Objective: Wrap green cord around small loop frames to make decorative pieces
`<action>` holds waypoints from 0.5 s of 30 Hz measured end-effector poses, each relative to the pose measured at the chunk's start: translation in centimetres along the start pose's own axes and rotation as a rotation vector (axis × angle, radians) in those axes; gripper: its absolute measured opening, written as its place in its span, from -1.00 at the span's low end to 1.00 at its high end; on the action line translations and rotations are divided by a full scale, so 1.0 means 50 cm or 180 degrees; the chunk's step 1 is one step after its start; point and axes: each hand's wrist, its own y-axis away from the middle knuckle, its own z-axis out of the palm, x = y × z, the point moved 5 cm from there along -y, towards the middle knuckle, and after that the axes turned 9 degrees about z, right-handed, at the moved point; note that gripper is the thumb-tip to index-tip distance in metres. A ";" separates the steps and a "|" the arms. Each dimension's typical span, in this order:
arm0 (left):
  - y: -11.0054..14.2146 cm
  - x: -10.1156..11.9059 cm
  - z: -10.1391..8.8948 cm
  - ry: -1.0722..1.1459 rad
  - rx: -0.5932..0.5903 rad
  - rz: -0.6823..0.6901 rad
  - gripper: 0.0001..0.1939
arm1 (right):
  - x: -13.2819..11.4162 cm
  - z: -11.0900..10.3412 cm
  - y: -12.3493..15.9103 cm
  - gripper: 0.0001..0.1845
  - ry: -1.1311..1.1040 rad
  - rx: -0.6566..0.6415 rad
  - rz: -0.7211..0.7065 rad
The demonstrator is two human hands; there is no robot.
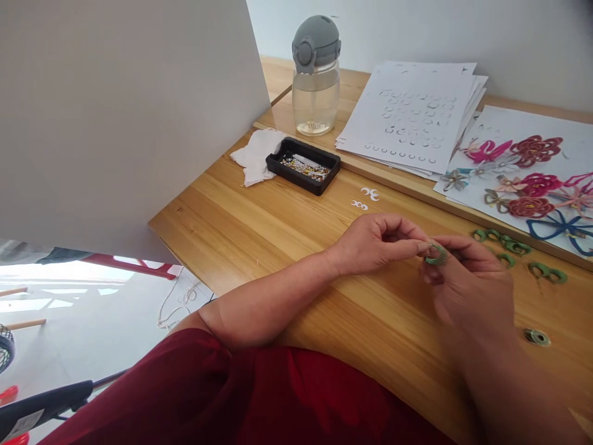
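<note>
A small green C-shaped fuzzy piece (436,254) is held up over the table between my two hands. My right hand (477,287) is closed on it, its thumb and curled fingers around the piece. From the left, my left hand (370,244) pinches at its edge, thumb and forefinger together. Whether a thin wire lies between those fingertips is too small to tell. Several similar green curled pieces (516,246) lie on the table beyond my right hand. A small metallic spool (537,337) rests to the right of that wrist.
White paper crescents (370,194) lie beyond my left hand. Farther back are a black tray (303,182) of beads, a white tissue (259,154) and a water bottle (316,99). Printed sheets (407,80) and colourful fuzzy flowers (532,185) occupy the raised back ledge. A pale panel (115,111) stands left.
</note>
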 end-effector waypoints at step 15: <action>-0.001 -0.005 -0.025 -0.0984 0.0698 0.0390 -0.79 | -0.006 0.026 0.068 -0.85 0.1862 -0.0096 -0.0952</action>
